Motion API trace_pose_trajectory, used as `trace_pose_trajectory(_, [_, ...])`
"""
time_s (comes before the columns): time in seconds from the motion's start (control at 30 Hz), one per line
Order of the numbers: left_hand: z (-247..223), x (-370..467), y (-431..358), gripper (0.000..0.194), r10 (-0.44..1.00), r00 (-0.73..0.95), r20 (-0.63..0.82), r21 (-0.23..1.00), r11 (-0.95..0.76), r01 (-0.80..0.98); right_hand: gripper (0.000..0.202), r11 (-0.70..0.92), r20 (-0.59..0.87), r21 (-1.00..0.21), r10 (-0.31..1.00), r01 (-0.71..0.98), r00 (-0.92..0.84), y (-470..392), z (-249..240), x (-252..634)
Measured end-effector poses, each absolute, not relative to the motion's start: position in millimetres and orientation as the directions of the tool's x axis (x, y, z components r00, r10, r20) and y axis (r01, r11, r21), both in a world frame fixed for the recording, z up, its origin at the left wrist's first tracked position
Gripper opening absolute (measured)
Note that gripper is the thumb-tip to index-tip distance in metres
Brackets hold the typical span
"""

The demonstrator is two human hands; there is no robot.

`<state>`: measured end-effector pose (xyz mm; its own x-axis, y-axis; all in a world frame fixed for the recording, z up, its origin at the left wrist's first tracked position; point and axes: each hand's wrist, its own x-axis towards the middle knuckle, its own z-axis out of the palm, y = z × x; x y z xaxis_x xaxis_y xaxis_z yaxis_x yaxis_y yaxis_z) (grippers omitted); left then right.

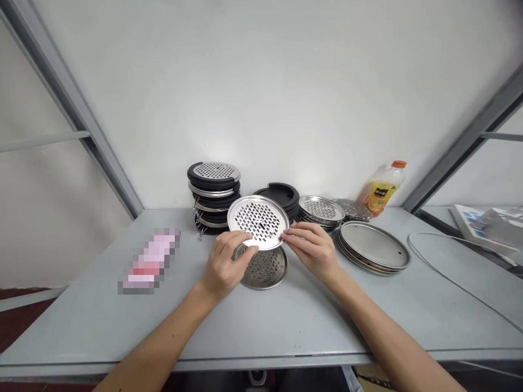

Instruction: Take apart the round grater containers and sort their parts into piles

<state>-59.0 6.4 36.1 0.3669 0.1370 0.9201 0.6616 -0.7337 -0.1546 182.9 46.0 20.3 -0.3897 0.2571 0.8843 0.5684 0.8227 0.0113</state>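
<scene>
A round perforated metal disc (258,220) is held up by its rim, tilted toward the camera. My left hand (227,263) pinches its lower left edge between thumb and fingers. At its lower right edge, the fingertips of my right hand (314,250) are closed on the rim. Below and partly behind it, a darker perforated disc (263,271) lies on the grey table. Behind my left hand rises a stack of black rings and metal discs (214,190). Black round trays (281,196) are piled behind the held disc.
Perforated discs (321,209) are stacked behind my right hand, with flat metal plates (375,245) to the right. An orange-capped bottle (382,191) stands near the wall. A pixelated pink item (152,258) lies left on the table (261,332). A white cable (453,280) runs at right.
</scene>
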Motion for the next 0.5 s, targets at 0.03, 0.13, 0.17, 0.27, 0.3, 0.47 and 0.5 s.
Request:
trace_pose_trajectory(0.03, [34.7,-60.0,7.5,0.024,0.151,0.367,0.918,-0.145,-0.733,0.665,0.031,0.816,0.882,0.035,0.247,0.577,-0.402,46.1,20.3,184.0])
trace_pose_trajectory(0.13, [29.4,-62.5,10.7,0.034,0.214,0.339,0.916,-0.072,-0.744,0.665,0.029,0.805,0.884,0.068,0.226,0.59,-0.41,46.1,20.8,185.4])
trace_pose_trajectory(0.17, [27.8,-62.9,11.2,0.041,0.246,0.311,0.918,-0.023,-0.75,0.661,0.028,0.8,0.89,0.067,0.221,0.596,-0.398,46.3,21.5,186.0])
trace_pose_trajectory(0.27, [25.0,-61.8,10.1,0.06,0.343,0.171,0.924,0.178,-0.779,0.602,0.024,0.78,0.919,0.026,0.227,0.625,-0.321,49.1,25.8,192.1])
trace_pose_trajectory(0.3, [24.9,-60.7,9.1,0.061,0.391,0.121,0.913,0.264,-0.789,0.554,0.023,0.768,0.929,0.003,0.235,0.64,-0.287,50.9,27.8,196.1])
trace_pose_trajectory(0.47, [26.6,-54.5,8.4,0.05,0.83,0.05,0.555,0.832,-0.553,-0.056,0.015,0.634,0.945,-0.141,0.315,0.76,-0.087,64.7,37.2,227.6])
trace_pose_trajectory(0.5, [26.8,-53.7,9.7,0.051,0.88,0.076,0.469,0.873,-0.449,-0.19,0.014,0.598,0.94,-0.169,0.337,0.784,-0.055,68.1,38.0,234.6])
